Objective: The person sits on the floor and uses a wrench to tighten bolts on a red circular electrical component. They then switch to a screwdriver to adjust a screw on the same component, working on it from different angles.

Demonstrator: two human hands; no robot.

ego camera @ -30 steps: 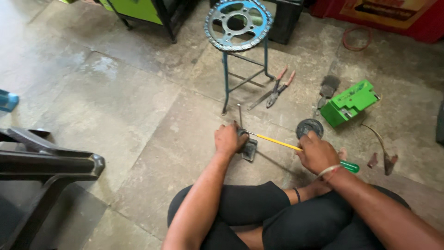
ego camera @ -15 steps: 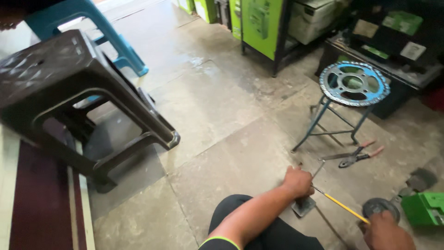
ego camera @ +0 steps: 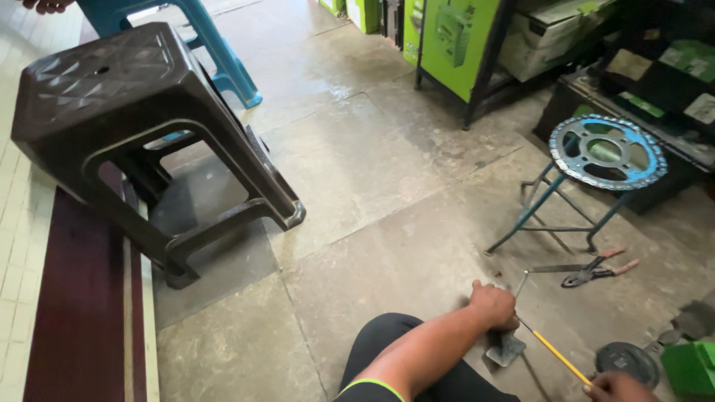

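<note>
Largest by far, a dark brown plastic stool point(ego camera: 141, 141) stands at the upper left on the stone floor point(ego camera: 357, 171), with a blue stool point(ego camera: 216, 52) just behind it. Next in size, green cartons point(ego camera: 454, 45) sit on a black rack point(ego camera: 484, 67) at the top, and a small metal stand point(ego camera: 566, 216) to the right carries a blue-rimmed chain sprocket point(ego camera: 607, 152) lying flat on its top. Pliers with reddish handles point(ego camera: 596, 272) lie on the floor just below that stand. A round dark disc point(ego camera: 627, 362) rests near the bottom right, beside a green box point(ego camera: 689, 368) (cut by the frame edge). Smaller still, the left hand point(ego camera: 493, 305) is clenched over a small grey metal part point(ego camera: 506, 348) that sits on the floor in front of the person's knee. The right hand point(ego camera: 620, 388), low at the frame's bottom edge, grips the handle end of a yellow-shafted screwdriver point(ego camera: 555, 356), whose tip reaches in under the left hand toward the metal part.
</note>
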